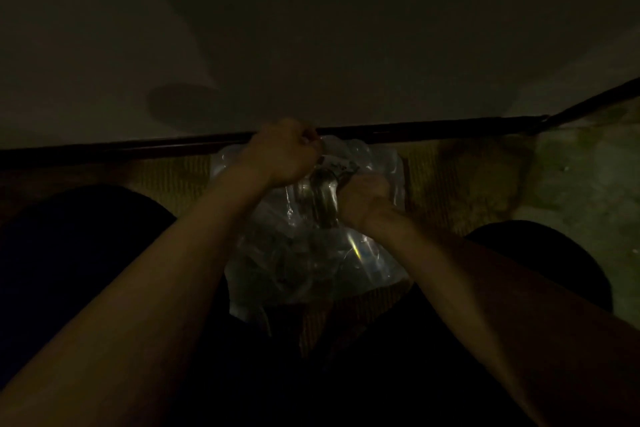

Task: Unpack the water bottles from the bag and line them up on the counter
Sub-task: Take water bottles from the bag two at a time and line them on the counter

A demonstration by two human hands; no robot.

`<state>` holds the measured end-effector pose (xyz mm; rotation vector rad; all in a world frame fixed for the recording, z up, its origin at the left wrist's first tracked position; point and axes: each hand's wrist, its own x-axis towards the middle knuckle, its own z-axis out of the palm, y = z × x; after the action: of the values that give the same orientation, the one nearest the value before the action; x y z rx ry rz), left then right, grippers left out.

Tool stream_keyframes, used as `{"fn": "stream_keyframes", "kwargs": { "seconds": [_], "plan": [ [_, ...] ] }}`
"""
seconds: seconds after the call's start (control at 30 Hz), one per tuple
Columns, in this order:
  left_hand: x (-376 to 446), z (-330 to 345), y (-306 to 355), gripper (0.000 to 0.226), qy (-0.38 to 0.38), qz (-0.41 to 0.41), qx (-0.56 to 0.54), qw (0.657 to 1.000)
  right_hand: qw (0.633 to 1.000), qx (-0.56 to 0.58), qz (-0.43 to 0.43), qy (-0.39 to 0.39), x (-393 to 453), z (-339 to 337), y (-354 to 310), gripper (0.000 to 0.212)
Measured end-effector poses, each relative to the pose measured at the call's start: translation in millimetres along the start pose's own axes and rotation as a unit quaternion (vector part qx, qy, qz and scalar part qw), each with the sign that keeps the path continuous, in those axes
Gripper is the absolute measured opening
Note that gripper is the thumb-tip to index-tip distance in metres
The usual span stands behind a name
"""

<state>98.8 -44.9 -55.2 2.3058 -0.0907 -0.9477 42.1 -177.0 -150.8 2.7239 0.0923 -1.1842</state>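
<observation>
The scene is very dark. A clear plastic bag lies on the floor between my knees, crumpled and shiny. Dim shapes of bottles show through its film, too murky to count. My left hand grips the bag's top at its far edge, fingers curled round the gathered plastic. My right hand grips the plastic on the bag's right side, close to a dark twisted part near the bag's mouth. No bottle stands outside the bag.
A dark strip runs across the view just behind the bag, below a pale wall. My dark-clothed knees flank the bag. A striped mat lies under it, with rough greenish floor at the right.
</observation>
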Motion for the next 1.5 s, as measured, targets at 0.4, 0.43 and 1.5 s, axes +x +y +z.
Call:
{"fn": "stream_keyframes", "kwargs": {
  "seconds": [0.4, 0.43, 1.5],
  "plan": [
    [7.3, 17.5, -5.9, 0.038, -0.018, 0.037, 0.099, 0.994, 0.992, 0.112, 0.049, 0.010, 7.1, 18.8, -0.2, 0.036],
    [7.5, 17.7, -5.9, 0.039, -0.019, 0.036, 0.103, 0.994, 0.990, 0.130, 0.059, 0.006, 4.9, 12.8, 0.0, 0.033],
    [17.6, -12.7, -31.8, 0.032, -0.009, -0.053, -0.196, 0.979, 0.654, 0.755, 0.002, 0.035, -19.0, -64.4, 11.4, 0.027]
  ]
}}
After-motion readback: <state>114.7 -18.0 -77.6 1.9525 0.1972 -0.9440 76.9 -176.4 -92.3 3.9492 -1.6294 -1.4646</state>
